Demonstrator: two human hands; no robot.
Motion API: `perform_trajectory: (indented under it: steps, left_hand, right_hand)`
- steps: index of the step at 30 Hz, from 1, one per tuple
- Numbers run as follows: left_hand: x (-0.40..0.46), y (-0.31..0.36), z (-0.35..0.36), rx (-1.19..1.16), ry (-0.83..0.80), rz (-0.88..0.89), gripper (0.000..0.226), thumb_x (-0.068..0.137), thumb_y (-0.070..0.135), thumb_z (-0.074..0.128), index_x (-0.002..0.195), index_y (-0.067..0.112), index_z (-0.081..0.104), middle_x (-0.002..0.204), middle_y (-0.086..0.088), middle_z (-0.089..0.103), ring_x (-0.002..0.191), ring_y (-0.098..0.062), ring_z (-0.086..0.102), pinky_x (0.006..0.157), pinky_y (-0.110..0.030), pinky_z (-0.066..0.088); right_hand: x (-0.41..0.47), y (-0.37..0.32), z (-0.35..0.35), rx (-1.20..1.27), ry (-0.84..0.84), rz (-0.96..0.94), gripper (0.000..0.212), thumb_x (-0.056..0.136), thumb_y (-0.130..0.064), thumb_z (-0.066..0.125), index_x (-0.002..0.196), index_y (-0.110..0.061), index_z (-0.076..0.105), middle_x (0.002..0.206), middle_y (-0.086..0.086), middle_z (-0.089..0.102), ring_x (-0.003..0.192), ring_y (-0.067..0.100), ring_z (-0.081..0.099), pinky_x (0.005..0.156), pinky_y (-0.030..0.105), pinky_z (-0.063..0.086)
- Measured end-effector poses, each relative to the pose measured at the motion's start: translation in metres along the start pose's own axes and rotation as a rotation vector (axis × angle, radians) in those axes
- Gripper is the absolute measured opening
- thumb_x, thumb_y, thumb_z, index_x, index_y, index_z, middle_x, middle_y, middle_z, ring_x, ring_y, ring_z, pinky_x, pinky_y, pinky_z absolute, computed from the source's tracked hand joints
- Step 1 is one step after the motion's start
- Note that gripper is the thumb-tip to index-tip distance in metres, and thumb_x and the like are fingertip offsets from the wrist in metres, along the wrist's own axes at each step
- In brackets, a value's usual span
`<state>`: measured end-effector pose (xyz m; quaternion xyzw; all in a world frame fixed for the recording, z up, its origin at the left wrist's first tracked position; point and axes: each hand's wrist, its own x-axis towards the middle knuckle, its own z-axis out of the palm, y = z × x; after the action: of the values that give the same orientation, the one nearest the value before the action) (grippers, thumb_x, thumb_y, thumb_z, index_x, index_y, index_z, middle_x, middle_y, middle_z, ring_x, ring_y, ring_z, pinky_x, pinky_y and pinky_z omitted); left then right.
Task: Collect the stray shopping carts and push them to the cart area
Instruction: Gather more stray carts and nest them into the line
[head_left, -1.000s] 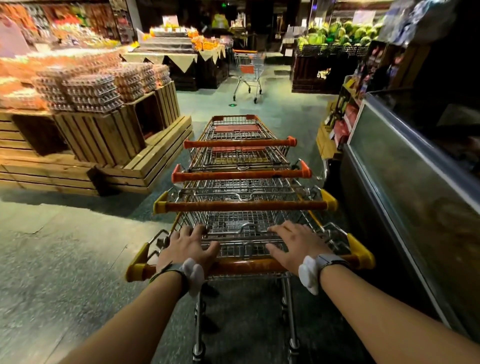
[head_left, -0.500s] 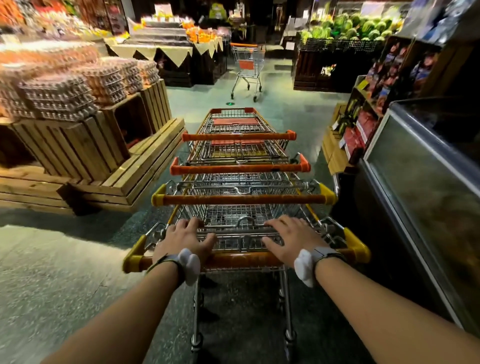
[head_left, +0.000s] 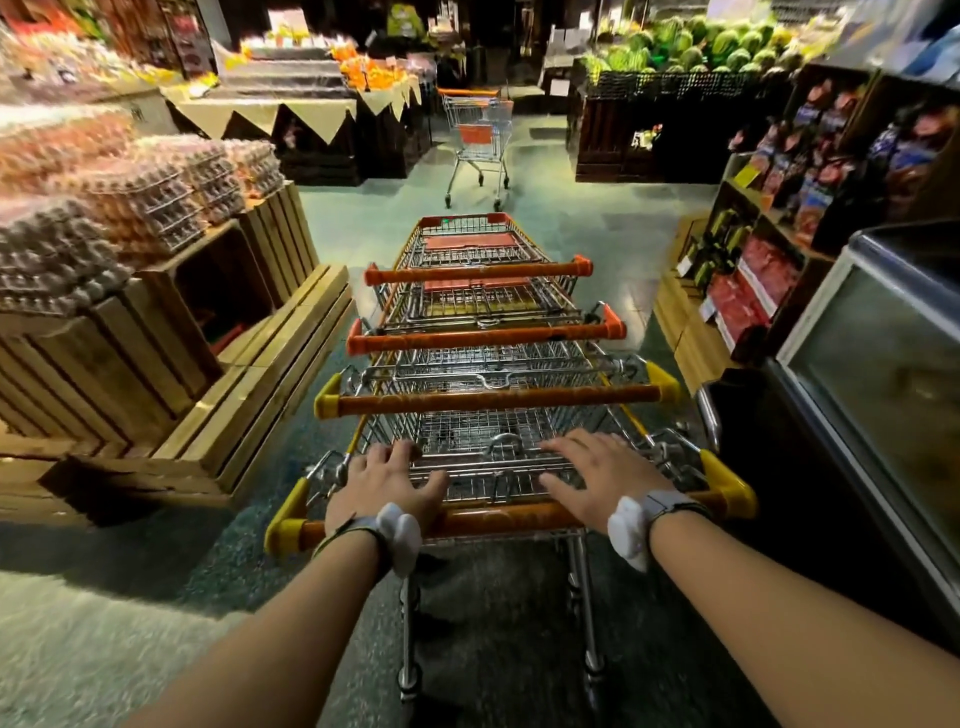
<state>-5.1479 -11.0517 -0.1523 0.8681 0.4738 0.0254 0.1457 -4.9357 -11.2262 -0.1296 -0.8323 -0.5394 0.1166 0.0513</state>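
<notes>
A row of several nested wire shopping carts stretches ahead of me down the aisle. The nearest cart's orange handle bar (head_left: 511, 519) has yellow end caps. My left hand (head_left: 384, 483) lies over the left part of that bar, fingers straight and spread onto the wire child seat. My right hand (head_left: 597, 478) lies the same way on the right part. Both palms press on the bar. A lone stray cart (head_left: 478, 140) with an orange panel stands farther down the aisle, straight ahead, apart from the row's front cart (head_left: 467, 239).
Wooden crates (head_left: 156, 338) stacked with egg trays line the left side. A glass-topped freezer (head_left: 883, 405) and snack shelves (head_left: 779, 218) stand close on the right. Produce stands with oranges (head_left: 363, 73) and melons (head_left: 701, 47) flank the far aisle.
The row of carts and I have rolled forward along the aisle. The egg crates have slid back to my left and the stray cart is nearer. Both hands have stayed on the bar.
</notes>
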Motion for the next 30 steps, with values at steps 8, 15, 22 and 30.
perform_trajectory:
  steps: [8, 15, 22, 30]
  left_hand:
    - [0.175, -0.001, -0.009, -0.020, 0.005, 0.029, 0.062, 0.089, 0.074, 0.036, 0.139, 0.038, 0.039, 0.140, -0.001, 0.045, 0.130, -0.026, 0.041, 0.093, -0.047, 0.048]
    - [0.360, 0.001, -0.024, -0.020, -0.042, 0.027, 0.070, 0.080, 0.078, 0.030, 0.137, 0.038, 0.040, 0.138, 0.000, 0.047, 0.129, -0.025, 0.042, 0.098, -0.050, 0.047]
    - [0.490, 0.012, -0.036, -0.019, -0.041, 0.030, 0.064, 0.087, 0.073, 0.038, 0.140, 0.038, 0.039, 0.143, 0.000, 0.044, 0.134, -0.026, 0.039, 0.103, -0.049, 0.045]
    - [0.653, 0.024, -0.051, -0.022, -0.036, 0.034, 0.061, 0.090, 0.071, 0.040, 0.140, 0.037, 0.039, 0.142, -0.001, 0.045, 0.133, -0.025, 0.039, 0.102, -0.048, 0.045]
  right_hand:
    - [0.167, 0.026, -0.026, 0.007, 0.019, 0.007, 0.055, 0.098, -0.063, 0.036, 0.145, -0.035, 0.039, 0.141, -0.006, 0.046, 0.130, 0.019, 0.043, 0.110, 0.042, 0.034]
    - [0.347, 0.059, -0.051, -0.027, 0.012, -0.003, 0.060, 0.096, -0.067, 0.034, 0.147, -0.036, 0.036, 0.143, -0.002, 0.043, 0.131, 0.023, 0.041, 0.111, 0.044, 0.034]
    - [0.473, 0.085, -0.071, -0.025, 0.006, 0.017, 0.063, 0.094, -0.069, 0.031, 0.147, -0.035, 0.035, 0.139, -0.001, 0.044, 0.129, 0.024, 0.043, 0.114, 0.046, 0.029]
    - [0.632, 0.117, -0.102, -0.019, 0.011, 0.008, 0.064, 0.093, -0.071, 0.029, 0.146, -0.036, 0.036, 0.137, -0.003, 0.045, 0.126, 0.022, 0.044, 0.110, 0.044, 0.033]
